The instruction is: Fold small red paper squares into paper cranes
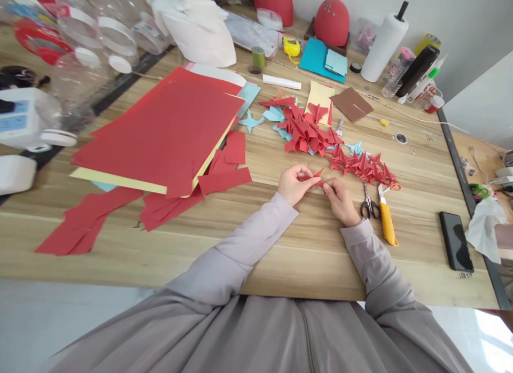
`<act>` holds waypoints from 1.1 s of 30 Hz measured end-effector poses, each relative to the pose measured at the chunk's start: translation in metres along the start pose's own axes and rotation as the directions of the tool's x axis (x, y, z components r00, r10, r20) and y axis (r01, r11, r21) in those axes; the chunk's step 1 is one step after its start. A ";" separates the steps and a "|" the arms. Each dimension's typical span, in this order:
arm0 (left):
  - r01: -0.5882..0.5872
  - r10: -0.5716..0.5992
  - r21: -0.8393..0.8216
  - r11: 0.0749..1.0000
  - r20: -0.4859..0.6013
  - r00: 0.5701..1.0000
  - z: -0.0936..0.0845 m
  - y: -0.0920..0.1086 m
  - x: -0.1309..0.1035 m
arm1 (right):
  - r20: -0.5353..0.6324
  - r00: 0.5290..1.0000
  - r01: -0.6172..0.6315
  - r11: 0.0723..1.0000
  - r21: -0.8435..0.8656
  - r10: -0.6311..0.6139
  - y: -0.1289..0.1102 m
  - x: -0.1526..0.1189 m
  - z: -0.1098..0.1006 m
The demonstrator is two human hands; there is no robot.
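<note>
Near the middle of the wooden table (417, 223), a small red paper piece (319, 173) is between the two hands of the person, a little above the surface or resting on it; this I cannot tell exactly. The left hand (295, 185) has its fingers clamped on the piece, with the thumb lying along it and one pointed end rising above. The right hand (340, 199) is just beside, and its thumb and forefinger are pressed together on the other end of the piece.

Beyond the hands there lies a heap of red folded shapes (306, 135), with some light blue ones among them, and to the right of it a group of red pointed stars (363, 167). One light blue star (251, 121) lies alone at the left of the heap. Near the right hand are the scissors (369, 208) with black handles, and next to them a cutter with a yellow handle (387, 223). Farther to the right, a black phone (457, 242) lies flat.

On the left side, large red sheets (168, 127) are stacked over yellow ones, and red strips (226, 180) lie around the near edges of this stack, some overlapping each other.
</note>
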State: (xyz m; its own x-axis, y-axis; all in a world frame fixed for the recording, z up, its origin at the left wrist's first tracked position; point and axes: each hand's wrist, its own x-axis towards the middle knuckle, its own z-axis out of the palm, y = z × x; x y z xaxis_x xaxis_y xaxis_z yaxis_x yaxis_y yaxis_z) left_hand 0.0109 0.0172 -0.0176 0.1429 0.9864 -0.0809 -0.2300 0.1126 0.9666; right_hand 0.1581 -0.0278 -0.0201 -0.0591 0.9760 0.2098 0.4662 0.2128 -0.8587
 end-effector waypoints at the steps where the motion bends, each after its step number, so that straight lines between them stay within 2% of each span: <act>1: -0.001 0.001 -0.005 1.000 0.000 1.000 0.000 0.000 0.000 | -0.004 1.000 -0.007 1.000 0.004 0.007 0.000 0.000 -0.001; 7: -0.015 0.015 -0.024 1.000 -0.018 1.000 0.000 -0.001 0.001 | -0.082 0.987 -0.128 0.983 0.132 0.140 0.005 0.000 -0.002; 13: -0.010 0.010 -0.005 1.000 -0.008 1.000 0.000 -0.003 0.001 | 0.003 0.997 -0.081 0.986 0.148 0.082 0.000 0.002 -0.004; 20: 0.009 -0.008 -0.060 0.998 0.014 1.000 0.002 -0.003 0.000 | 0.016 0.987 -0.157 0.956 0.247 0.158 -0.001 0.003 -0.009; 25: 0.000 -0.004 -0.105 0.994 -0.037 0.999 0.001 -0.002 0.001 | -0.010 0.980 -0.186 0.929 0.319 0.200 -0.003 0.003 -0.008; 33: -0.009 0.008 -0.062 0.998 -0.017 1.000 0.001 -0.003 0.001 | 0.038 0.975 -0.220 0.910 0.351 0.221 -0.005 0.002 -0.007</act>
State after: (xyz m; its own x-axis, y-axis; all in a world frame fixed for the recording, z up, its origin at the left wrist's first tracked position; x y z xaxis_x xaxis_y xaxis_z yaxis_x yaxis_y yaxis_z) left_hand 0.0130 0.0181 -0.0208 0.1245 0.9892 -0.0775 -0.2901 0.1110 0.9505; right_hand 0.1620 -0.0270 -0.0125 0.0113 0.9999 -0.0030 0.1277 -0.0045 -0.9918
